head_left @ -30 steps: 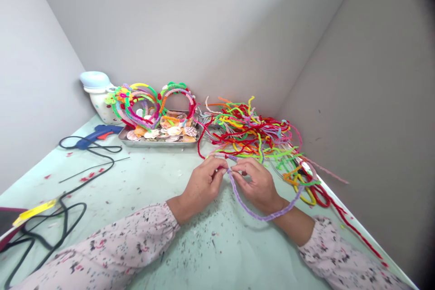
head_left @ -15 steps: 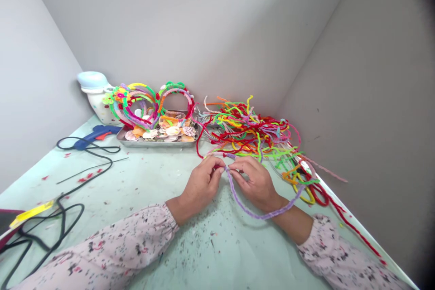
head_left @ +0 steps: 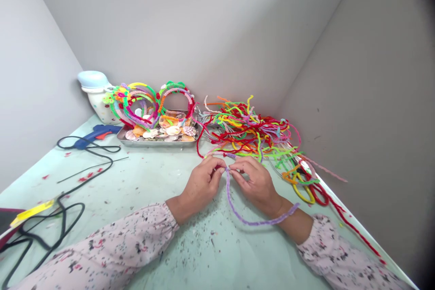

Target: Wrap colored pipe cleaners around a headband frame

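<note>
A fuzzy purple pipe cleaner (head_left: pixel 249 223) runs from between my fingertips, loops down over the table and ends across my right forearm. My left hand (head_left: pixel 206 182) is closed, thumb and fingers pinching at its upper end. My right hand (head_left: pixel 256 186) pinches the same spot from the other side, fingertips almost touching the left ones. Just behind the knuckles shows a short arc of pink, red and purple fuzzy band (head_left: pixel 230 156); my hands hide most of it, and I cannot tell whether they grip it too.
Behind lie a heap of coloured pipe cleaners (head_left: pixel 244 127) and a metal tray (head_left: pixel 159 144) of shells, with wrapped headbands (head_left: pixel 176 88) resting on it. A blue glue gun (head_left: pixel 95 137), black cord (head_left: pixel 110 163) and white pot (head_left: pixel 100 102) stand left. Yellow-and-red-handled scissors (head_left: pixel 307 192) lie right.
The loose end of the purple pipe cleaner has swung down and slightly left over my right forearm, and its loop hangs a little lower. Both hands stay nearly in place.
</note>
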Demonstrator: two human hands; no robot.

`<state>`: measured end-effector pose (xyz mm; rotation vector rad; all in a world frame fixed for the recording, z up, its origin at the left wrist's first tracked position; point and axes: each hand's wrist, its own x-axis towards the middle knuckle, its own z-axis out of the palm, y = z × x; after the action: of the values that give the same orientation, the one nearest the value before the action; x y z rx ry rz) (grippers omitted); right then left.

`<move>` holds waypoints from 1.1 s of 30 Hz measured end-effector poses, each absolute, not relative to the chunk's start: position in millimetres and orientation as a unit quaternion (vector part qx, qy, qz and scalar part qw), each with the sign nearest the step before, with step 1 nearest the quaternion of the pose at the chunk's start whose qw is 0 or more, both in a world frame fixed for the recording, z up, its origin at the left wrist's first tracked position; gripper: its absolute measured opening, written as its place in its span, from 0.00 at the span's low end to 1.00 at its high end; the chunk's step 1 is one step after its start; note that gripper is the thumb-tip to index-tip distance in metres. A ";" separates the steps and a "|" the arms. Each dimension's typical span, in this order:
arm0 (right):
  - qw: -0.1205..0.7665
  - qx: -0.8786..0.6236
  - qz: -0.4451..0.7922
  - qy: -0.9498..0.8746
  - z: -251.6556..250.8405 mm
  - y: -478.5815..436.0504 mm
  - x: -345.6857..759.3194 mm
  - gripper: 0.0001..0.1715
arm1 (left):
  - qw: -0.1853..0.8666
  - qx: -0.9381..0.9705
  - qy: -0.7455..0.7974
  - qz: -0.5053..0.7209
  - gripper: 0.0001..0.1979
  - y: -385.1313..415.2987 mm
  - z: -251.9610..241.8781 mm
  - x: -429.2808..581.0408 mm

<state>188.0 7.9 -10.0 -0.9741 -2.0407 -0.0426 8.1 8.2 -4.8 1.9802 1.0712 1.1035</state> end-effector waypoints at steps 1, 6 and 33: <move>0.425 -0.390 -0.016 -0.816 -9.9 7.8 187.9 0.05 | 0.310 0.751 0.406 0.418 0.07 8.3 -4.7 8.2; 0.427 -0.390 -0.018 -0.816 -11.3 8.5 188.4 0.04 | 0.299 0.756 0.402 0.422 0.07 8.2 -3.8 8.1; 0.431 -0.414 0.011 -0.802 -13.6 8.1 186.2 0.04 | 0.361 0.735 0.395 0.416 0.05 7.5 -1.5 8.8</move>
<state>186.2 8.1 -13.6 -1.0317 -1.9985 0.0277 8.8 7.5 -1.5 1.8937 1.0184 1.0719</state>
